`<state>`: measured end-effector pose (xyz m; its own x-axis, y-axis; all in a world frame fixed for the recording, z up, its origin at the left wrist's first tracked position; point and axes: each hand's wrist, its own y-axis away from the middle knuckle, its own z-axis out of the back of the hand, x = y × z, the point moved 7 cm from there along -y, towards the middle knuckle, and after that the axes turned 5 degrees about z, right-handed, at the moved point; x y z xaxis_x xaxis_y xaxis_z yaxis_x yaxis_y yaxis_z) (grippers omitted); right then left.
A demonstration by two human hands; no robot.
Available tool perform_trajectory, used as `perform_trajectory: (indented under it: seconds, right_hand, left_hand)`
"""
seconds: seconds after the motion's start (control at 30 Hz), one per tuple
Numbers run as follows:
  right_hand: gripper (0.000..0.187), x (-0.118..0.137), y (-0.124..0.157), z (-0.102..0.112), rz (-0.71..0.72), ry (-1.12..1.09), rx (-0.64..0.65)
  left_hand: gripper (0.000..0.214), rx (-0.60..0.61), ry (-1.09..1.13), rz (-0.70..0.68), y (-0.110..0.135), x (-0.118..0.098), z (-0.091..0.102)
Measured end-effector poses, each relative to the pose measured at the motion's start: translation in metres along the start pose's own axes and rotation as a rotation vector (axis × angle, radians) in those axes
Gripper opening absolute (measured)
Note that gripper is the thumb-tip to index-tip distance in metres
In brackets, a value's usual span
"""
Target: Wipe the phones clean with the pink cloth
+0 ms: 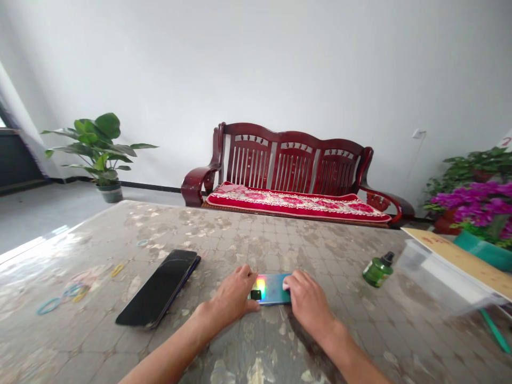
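Note:
A shiny blue smartphone (pixel 274 289) is held sideways just over the table, its back with the dark camera block facing up and catching a rainbow glare. My left hand (pixel 236 292) grips its left end, thumb along the near edge and fingers at the far edge. At the right end, my right hand (pixel 310 298) is closed around the phone, its fingertips partly hidden. A larger black tablet-like device (pixel 160 288) lies screen up to the left of my left hand, on top of something with a dark blue edge.
Loose coloured bands (pixel 74 290) lie at the table's left. On the right stand a green bottle (pixel 377 271) with a black top and a clear plastic box (pixel 428 274) under a tan board (pixel 464 256). A wooden bench (pixel 276 165) is behind the patterned table (pixel 224 234).

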<state>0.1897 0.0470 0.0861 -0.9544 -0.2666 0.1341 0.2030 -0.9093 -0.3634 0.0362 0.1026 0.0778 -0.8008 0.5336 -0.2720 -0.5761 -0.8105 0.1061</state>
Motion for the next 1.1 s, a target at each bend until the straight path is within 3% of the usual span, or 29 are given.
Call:
perform_trajectory:
  seconds: [0.1,0.17,0.27,0.4,0.57,0.7,0.83,1.0,1.1]
  right_hand:
    - [0.025,-0.035,-0.002,-0.001,-0.135,-0.188,-0.068]
    - [0.021,-0.046,-0.003,-0.007,-0.175,-0.354,-0.131]
    - [0.020,-0.042,-0.004,-0.015,-0.119,-0.496,-0.210]
    - [0.021,-0.031,-0.008,-0.020,-0.061,-0.577,-0.205]
    - [0.023,-0.050,-0.009,-0.019,-0.264,-0.862,-0.328]
    - [0.034,-0.068,-0.004,-0.022,-0.462,-1.106,-0.432]
    - [0.037,-0.079,0.002,-0.021,-0.561,-1.273,-0.565]
    - [0.038,-0.091,0.005,-0.026,-0.646,-1.379,-0.729]
    - [0.042,-0.102,0.008,-0.033,-0.709,-1.494,-0.801]
  left_hand:
    - [0.046,0.038,-0.050,0.002,0.002,-0.005,0.001]
    - [0.048,0.045,-0.083,-0.012,0.003,-0.008,0.000]
    - [0.051,0.035,-0.123,-0.041,0.003,-0.011,-0.004]
    - [0.042,0.016,-0.180,-0.057,0.002,-0.012,-0.011]
    - [0.031,0.033,-0.280,-0.115,0.002,-0.015,-0.013]
    - [0.026,0.061,-0.286,-0.134,0.000,-0.015,0.000]
    - [0.030,0.081,-0.275,-0.153,-0.004,-0.013,0.018]
    - [0.030,-0.007,-0.231,-0.145,-0.016,-0.008,0.030]
    - [0.028,-0.066,-0.170,-0.068,-0.024,0.001,0.031]
